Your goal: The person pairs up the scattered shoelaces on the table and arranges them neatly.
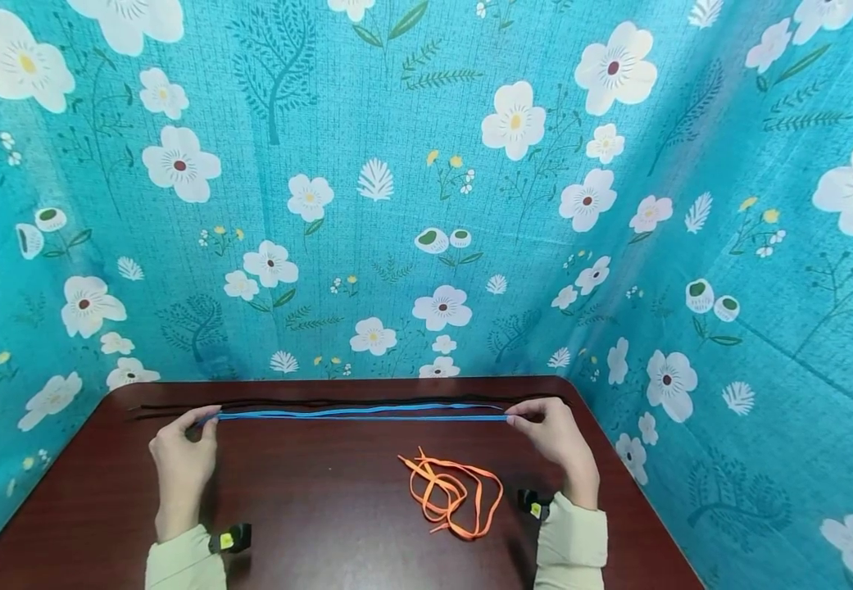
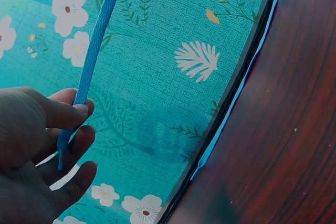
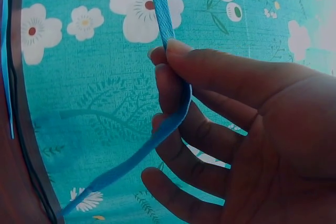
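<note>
A flat blue shoelace point(image 1: 397, 419) is stretched nearly straight between the two hands. My left hand point(image 1: 186, 459) pinches it near one end between thumb and index finger; in the left wrist view its tip hangs just below the pinch. My right hand point(image 1: 562, 438) pinches the other end part, and a longer tail bends down past the fingers in the right wrist view. A second blue shoelace point(image 2: 239, 90) lies along the far part of the table, behind the held one in the head view.
Black shoelaces point(image 1: 264, 401) lie along the back edge of the dark wooden table point(image 1: 308, 508). A loosely looped orange shoelace point(image 1: 501, 492) rests at right of centre, between the forearms. A teal floral curtain point(image 1: 397, 279) hangs behind and at the sides.
</note>
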Motion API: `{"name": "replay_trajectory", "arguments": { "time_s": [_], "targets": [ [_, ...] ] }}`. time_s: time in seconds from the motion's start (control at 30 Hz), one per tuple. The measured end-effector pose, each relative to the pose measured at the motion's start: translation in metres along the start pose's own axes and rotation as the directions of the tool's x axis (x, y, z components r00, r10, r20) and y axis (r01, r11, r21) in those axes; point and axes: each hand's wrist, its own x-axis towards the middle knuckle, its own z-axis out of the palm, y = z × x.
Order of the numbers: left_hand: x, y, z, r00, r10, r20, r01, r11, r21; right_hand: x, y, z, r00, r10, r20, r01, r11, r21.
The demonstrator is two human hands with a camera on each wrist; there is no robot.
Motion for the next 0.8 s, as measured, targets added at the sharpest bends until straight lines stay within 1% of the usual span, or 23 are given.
{"name": "replay_trajectory", "arguments": {
  "time_s": [0.2,0.33,0.43,0.5,0.63,0.73,0.8],
  "targets": [
    [-0.001,-0.002,-0.002,1.0,-0.029,-0.001,0.029,0.999,-0.014,0.004,0.006,-0.001,1.0,0.008,-0.011,-0.008,1.0,-0.018],
    [0.001,-0.004,-0.004,0.999,-0.023,-0.041,0.022,0.999,-0.026,0.008,0.012,-0.002,0.999,0.031,-0.017,-0.031,0.999,-0.019],
    [0.002,-0.004,-0.004,0.998,-0.019,-0.054,0.017,0.999,-0.03,0.011,0.015,-0.001,0.999,0.04,-0.026,-0.04,0.999,-0.032],
    [0.003,-0.003,-0.004,0.998,-0.02,-0.051,0.019,1.0,-0.017,0.014,0.018,0.0,0.999,0.028,-0.016,-0.028,0.999,-0.043],
    [0.007,-0.001,-0.006,1.0,-0.001,-0.029,0.001,1.0,-0.003,0.02,0.022,0.003,1.0,0.014,0.02,-0.013,0.997,-0.07],
    [0.011,-0.002,-0.008,1.0,0.015,-0.017,-0.015,1.0,-0.004,0.024,0.027,0.003,0.999,0.001,0.041,0.003,0.995,-0.101],
    [0.013,-0.004,-0.01,1.0,0.022,-0.004,-0.022,1.0,0.014,0.027,0.03,0.002,0.999,-0.001,0.048,0.007,0.993,-0.119]
  ]
}}
